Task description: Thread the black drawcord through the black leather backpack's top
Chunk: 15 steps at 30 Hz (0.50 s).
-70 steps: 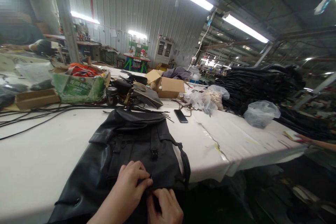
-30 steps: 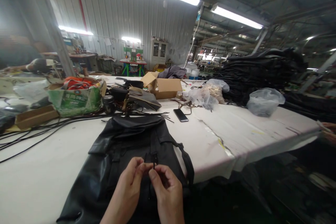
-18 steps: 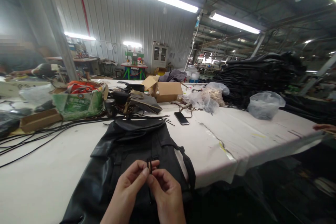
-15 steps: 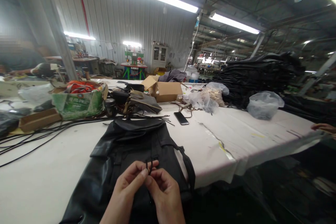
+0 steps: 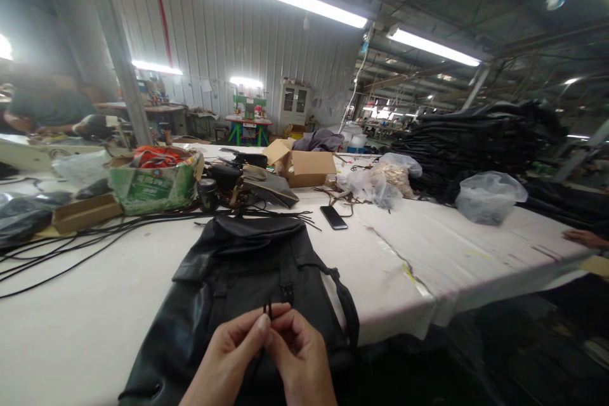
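- Left hand [image 5: 228, 358] and right hand [image 5: 301, 358] raised side by side at 6 o'clock, fingertips pressed together.
- Both pinching a thin black cord [image 5: 267, 309], its short loop sticking up between the fingertips.
- Directly beneath and beyond them, a black leather backpack [image 5: 247, 273] lying flat on the white table [image 5: 85, 304], top flap toward 12 o'clock, carry strap curving off at 3 o'clock of the hands.
- Small black buckle [image 5: 287, 294] on the backpack's front strap, just beyond the fingertips at 1 o'clock.
- Black phone [image 5: 333, 217] on the table further out at 1 o'clock, apart from the backpack.
- Loose black cords [image 5: 71, 247] trailing across the table at 10 o'clock.
- Green carton [image 5: 155, 181] at 11 o'clock, brown cardboard box [image 5: 304, 166] near 12 o'clock.
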Each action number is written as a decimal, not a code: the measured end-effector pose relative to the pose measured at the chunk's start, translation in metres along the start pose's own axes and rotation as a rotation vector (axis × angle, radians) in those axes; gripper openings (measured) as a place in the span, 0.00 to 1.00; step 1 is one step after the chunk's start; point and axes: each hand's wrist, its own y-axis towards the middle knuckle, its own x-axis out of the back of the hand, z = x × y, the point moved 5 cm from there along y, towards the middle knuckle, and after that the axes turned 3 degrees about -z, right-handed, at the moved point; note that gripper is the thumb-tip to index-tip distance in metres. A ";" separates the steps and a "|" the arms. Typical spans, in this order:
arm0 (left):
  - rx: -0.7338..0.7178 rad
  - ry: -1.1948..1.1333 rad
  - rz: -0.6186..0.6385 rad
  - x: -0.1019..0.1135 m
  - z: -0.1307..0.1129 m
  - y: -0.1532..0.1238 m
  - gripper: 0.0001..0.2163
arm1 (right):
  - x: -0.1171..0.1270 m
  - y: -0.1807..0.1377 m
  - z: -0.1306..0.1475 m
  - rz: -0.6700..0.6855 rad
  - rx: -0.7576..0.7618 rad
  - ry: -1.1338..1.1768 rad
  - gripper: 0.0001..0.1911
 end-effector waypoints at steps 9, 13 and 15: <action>-0.080 0.008 -0.128 -0.001 -0.026 0.000 0.21 | -0.006 0.003 0.018 0.102 -0.008 -0.130 0.22; -0.123 0.040 -0.100 -0.009 -0.057 0.007 0.22 | -0.009 0.013 0.046 0.194 0.103 -0.321 0.19; -0.164 0.070 -0.033 -0.020 -0.081 0.011 0.22 | -0.011 0.020 0.061 0.228 0.147 -0.348 0.20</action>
